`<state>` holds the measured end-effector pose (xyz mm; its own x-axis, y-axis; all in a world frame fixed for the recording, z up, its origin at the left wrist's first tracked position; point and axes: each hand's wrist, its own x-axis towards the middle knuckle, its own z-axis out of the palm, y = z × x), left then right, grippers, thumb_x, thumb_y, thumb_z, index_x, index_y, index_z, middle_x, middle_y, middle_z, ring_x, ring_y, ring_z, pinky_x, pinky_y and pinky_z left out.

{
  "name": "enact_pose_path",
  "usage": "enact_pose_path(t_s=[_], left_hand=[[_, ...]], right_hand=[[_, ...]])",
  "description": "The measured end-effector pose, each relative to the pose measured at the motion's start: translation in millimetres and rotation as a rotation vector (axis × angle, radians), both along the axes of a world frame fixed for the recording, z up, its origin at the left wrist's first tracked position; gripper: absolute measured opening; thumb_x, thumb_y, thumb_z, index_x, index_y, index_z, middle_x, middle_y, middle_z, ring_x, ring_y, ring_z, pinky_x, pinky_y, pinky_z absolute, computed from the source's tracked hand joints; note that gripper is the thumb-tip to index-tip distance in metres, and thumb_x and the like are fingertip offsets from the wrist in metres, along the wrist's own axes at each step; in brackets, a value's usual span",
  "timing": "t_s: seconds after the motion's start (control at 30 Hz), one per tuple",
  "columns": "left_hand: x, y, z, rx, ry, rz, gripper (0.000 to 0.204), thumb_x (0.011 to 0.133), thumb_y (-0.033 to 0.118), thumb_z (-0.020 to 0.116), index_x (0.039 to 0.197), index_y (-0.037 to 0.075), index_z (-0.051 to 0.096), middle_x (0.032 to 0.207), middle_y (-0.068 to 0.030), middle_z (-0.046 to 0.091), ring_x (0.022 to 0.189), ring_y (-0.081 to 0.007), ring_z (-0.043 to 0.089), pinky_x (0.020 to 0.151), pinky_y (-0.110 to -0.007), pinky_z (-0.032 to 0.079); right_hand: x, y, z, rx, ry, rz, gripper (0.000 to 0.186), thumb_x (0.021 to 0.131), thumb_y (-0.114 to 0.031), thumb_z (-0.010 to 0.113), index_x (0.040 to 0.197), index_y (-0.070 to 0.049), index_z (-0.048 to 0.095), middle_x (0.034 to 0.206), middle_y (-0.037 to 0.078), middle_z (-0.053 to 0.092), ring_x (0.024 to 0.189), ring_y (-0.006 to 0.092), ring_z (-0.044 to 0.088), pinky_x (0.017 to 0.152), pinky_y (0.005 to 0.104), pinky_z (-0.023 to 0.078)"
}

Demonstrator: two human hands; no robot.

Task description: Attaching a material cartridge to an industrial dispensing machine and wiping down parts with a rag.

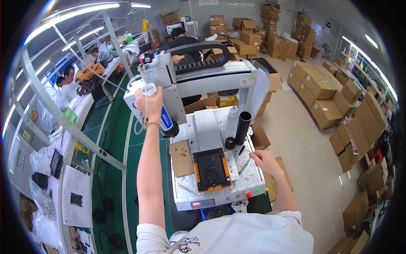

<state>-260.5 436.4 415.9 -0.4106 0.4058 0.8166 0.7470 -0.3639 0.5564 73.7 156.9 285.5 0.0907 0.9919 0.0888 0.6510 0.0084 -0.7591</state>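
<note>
My left hand (149, 103) is wrapped round a white-ended cylinder with a blue label (166, 119) and a dark lower end, tilted at the head of a benchtop machine (215, 198). A clear hose (138, 126) hangs beside it. My right hand (265, 161) has its fingers curled in at the right edge of the machine's bed; anything between them is too small to make out. Near it are a small black part (242, 150), a tall black tube (243, 127), a black cap (230, 143) and a clear plastic bottle (232, 119). An orange fixture (228, 171) bears a black panel (205, 170) with a thin wire.
A cardboard piece (181, 158) with small black bits lies left on the bed. Buttons, including a red knob (248, 194), line the front edge. A blue bin (218, 211) stands below. Benches with people run along the left; cardboard boxes (319, 86) are stacked at right.
</note>
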Motion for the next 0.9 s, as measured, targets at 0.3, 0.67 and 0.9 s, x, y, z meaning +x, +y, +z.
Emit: enact_pose_path(t_s=[0.3,0.67,0.9], left_hand=[[-19.0,2.0,-2.1,-0.086,-0.157,-0.716,0.024,0.072,0.018,0.075,0.084,0.002,0.061,0.076,-0.0040,0.064,0.069,-0.0109,0.058,0.065,-0.028,0.047],[-16.1,0.8,-0.6,-0.127,-0.136,-0.130,0.059,0.065,0.048,0.080,0.095,-0.001,0.065,0.092,-0.0149,0.065,0.087,-0.0285,0.063,0.081,-0.040,0.047],[0.8,9.0,-0.4,-0.145,0.006,0.134,0.056,0.067,0.051,0.074,0.089,-0.001,0.066,0.090,-0.0163,0.067,0.086,-0.0333,0.064,0.081,-0.044,0.048]], right_hand=[[8.4,9.3,-73.0,-0.110,-0.143,-0.110,0.036,0.092,-0.032,0.054,0.082,-0.001,0.067,0.065,0.015,0.064,0.060,0.0332,0.062,0.058,0.0416,0.048],[48.0,-40.4,-132.2,0.121,0.100,-0.579,0.023,0.092,-0.022,0.053,0.095,-0.002,0.065,0.075,0.018,0.065,0.069,0.0333,0.065,0.062,0.0404,0.049],[92.7,-126.9,-228.8,0.014,-0.076,-0.574,0.019,0.083,-0.009,0.059,0.099,-0.002,0.065,0.082,0.013,0.062,0.072,0.0227,0.062,0.067,0.0327,0.049]])
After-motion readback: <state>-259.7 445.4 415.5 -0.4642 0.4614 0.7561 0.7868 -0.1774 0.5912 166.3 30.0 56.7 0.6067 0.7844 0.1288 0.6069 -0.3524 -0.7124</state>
